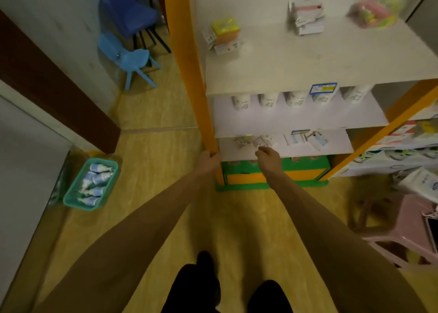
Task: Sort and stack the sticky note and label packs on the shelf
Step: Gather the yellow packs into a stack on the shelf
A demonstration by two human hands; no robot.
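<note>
While you are standing over the yellow floor (151, 218) and looking down the front of the shelf unit (308, 59), your left hand (207, 161) is gripping the orange upright post (187, 75) at the unit's left edge, fingers curled round its foot. Your right hand (267, 155) is reaching to the front lip of the low shelf board (331, 146), fingers bunched towards the small printed packs (252, 140) lying there; whether you are actually pinching one I cannot tell, as the blur is hiding the fingertips. Further right on that same board, a few blue-and-white label packs (308, 138) are lying flat. On the top shelf, a yellow and orange sticky note pack (224, 31) is sitting near the left post, a pink and white stack of packs (307, 16) is standing mid-board, and a pink and green bundle (374, 10) is lying at the right. A row of white cups (267, 99) is showing under the top board's edge. Off to your left, a teal basket of small bottles (91, 186) is resting on the floor by the wall, and two blue plastic chairs (130, 52) are standing behind it. A pink stool (407, 237) is sitting to your right
</note>
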